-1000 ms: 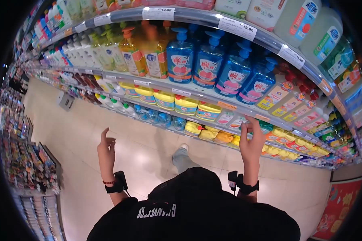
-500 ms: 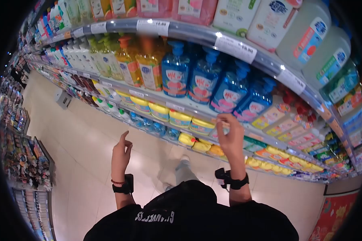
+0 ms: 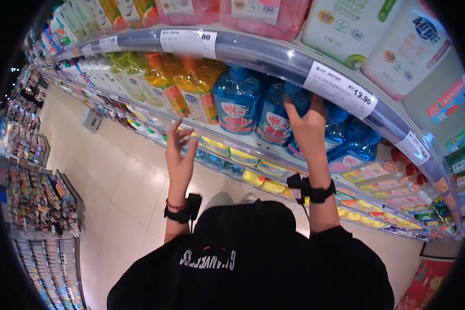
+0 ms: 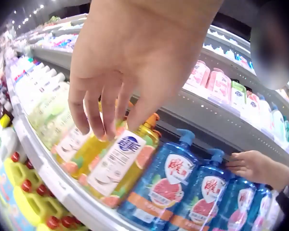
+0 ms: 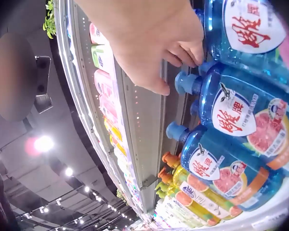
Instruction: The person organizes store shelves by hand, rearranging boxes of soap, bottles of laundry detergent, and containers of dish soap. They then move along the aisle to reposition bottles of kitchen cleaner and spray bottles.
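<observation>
In the head view my right hand [image 3: 311,129] reaches in under the upper shelf edge among blue pump bottles of dish soap. Its thumb is beside the pump of the second blue bottle [image 3: 274,124]; in the right wrist view a small gap shows between the thumb and that pump [image 5: 185,83]. The fingers bend loosely near the neck of another blue bottle [image 5: 253,33]. My left hand [image 3: 180,157] hangs in front of the shelf with nothing in it, fingers loosely bent. In the left wrist view it overlaps the yellow pump bottles [image 4: 120,168].
The upper shelf edge [image 3: 243,46] with price tags runs low above the bottles. Yellow jugs [image 3: 243,156] stand on the shelf below. Pale bottles [image 4: 50,115] extend to the left. A display rack [image 3: 41,206] stands across the aisle floor [image 3: 124,181].
My right hand has moved up and inward from in front of the lower shelf to the blue bottles' pumps. The left hand has risen and come nearer the shelf; the view has shifted closer.
</observation>
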The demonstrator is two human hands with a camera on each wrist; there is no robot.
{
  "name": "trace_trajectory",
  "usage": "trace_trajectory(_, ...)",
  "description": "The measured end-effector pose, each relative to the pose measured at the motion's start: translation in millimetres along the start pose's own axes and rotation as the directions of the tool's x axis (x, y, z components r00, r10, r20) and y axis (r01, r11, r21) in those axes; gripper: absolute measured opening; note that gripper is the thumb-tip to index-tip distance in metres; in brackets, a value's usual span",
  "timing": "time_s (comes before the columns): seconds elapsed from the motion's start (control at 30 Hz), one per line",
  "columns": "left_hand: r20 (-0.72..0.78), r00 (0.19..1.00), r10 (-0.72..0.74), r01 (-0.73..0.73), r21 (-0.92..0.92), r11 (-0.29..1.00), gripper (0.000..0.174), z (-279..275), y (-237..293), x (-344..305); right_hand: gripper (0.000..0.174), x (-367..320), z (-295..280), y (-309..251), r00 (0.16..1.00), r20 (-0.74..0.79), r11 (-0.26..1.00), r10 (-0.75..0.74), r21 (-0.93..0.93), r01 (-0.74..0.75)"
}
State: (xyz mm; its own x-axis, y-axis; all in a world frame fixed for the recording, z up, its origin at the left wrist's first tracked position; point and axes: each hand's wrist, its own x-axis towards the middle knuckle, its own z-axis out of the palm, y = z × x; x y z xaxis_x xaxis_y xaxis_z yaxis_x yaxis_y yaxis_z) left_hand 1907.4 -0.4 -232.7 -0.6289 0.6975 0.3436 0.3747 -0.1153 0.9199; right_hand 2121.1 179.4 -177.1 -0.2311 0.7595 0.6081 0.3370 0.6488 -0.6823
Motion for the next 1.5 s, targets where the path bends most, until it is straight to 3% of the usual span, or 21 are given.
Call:
trace_trajectory(0.07, 0.037, 0.997, 0.061, -0.057, -0.103, 0.993, 0.047, 20.5, 6.1, 18.7, 0.053, 13.7, 13.1, 10.5, 0.995, -0.022, 0.994, -0.102, 0.028, 0.102)
trace_trajectory(0.1, 0.056, 0.991, 0.121, -0.113, -0.118, 0.986, 0.044, 28.8, 8.3, 29.5, 0.052, 20.6, 21.2, 13.5, 0.994, -0.051, 0.983, -0.095, -0.161, 0.086)
trace_trajectory(0.13, 0.075, 0.980, 0.182, -0.171, -0.136, 0.976, 0.041, 34.9, 10.7, 39.6, 0.050, 28.1, 28.3, 12.2, 0.983, -0.123, 0.977, -0.134, -0.181, 0.110)
trace_trajectory(0.2, 0.097, 0.961, 0.261, -0.258, -0.044, 0.965, 0.036, 43.7, 16.7, 60.7, 0.049, 37.2, 33.8, 14.6, 0.972, -0.167, 0.968, -0.164, -0.218, 0.126)
trace_trajectory(0.23, 0.111, 0.947, 0.302, -0.304, -0.001, 0.953, 0.033, 47.8, 20.3, 70.4, 0.047, 39.4, 35.5, 17.5, 0.977, -0.146, 0.969, -0.158, -0.213, 0.125)
trace_trajectory(0.3, 0.163, 0.956, 0.245, -0.253, 0.029, 0.967, 0.032, 55.0, 32.4, 84.4, 0.045, 41.5, 36.6, 23.8, 0.984, -0.106, 0.973, -0.141, -0.198, 0.118)
trace_trajectory(0.33, 0.190, 0.957, 0.220, -0.233, 0.045, 0.972, 0.031, 58.4, 34.4, 92.5, 0.042, 43.2, 39.4, 32.3, 0.975, -0.112, 0.948, -0.191, -0.277, 0.154)
trace_trajectory(0.37, 0.217, 0.926, 0.309, -0.325, 0.042, 0.945, 0.034, 63.1, 32.0, 102.8, 0.040, 44.2, 42.7, 43.6, 0.963, -0.114, 0.915, -0.243, -0.357, 0.188)
trace_trajectory(0.5, 0.329, 0.852, 0.408, -0.440, 0.026, 0.897, 0.040, 88.7, 18.0, 127.8, 0.031, 46.6, 42.1, 60.9, 0.986, -0.018, 0.830, -0.167, -0.542, 0.131)
trace_trajectory(0.7, 0.255, 0.890, 0.378, -0.414, 0.101, 0.905, 0.045, 107.9, 16.1, 140.6, 0.029, 46.9, 45.6, 54.9, 0.971, -0.070, 0.796, -0.227, -0.588, 0.143)
trace_trajectory(0.8, 0.292, 0.907, 0.303, -0.382, 0.269, 0.884, 0.052, 111.0, 19.9, 145.6, 0.025, 48.6, 40.4, 39.2, 0.989, 0.041, 0.711, -0.143, -0.691, 0.132)
trace_trajectory(0.87, 0.300, 0.877, 0.374, -0.443, 0.210, 0.871, 0.053, 113.9, 10.7, 150.6, 0.023, 48.3, 42.5, 30.1, 0.984, -0.053, 0.852, -0.168, -0.510, 0.118)
trace_trajectory(0.93, 0.297, 0.860, 0.416, -0.480, 0.191, 0.856, 0.052, 115.5, 6.1, 153.9, 0.022, 49.0, 43.0, 26.8, 0.982, -0.094, 0.902, -0.166, -0.416, 0.113)
trace_trajectory(1.13, 0.245, 0.816, 0.523, -0.569, 0.185, 0.802, 0.043, 115.9, 4.5, 155.5, 0.016, 44.8, 38.8, 18.5, 0.994, -0.065, 0.945, -0.084, -0.321, 0.059)
trace_trajectory(1.5, 0.311, 0.793, 0.523, -0.592, 0.196, 0.781, 0.039, 110.7, 6.4, 158.1, 0.015, 30.9, 35.6, 2.3, 0.995, -0.034, 0.980, 0.095, -0.175, -0.099)
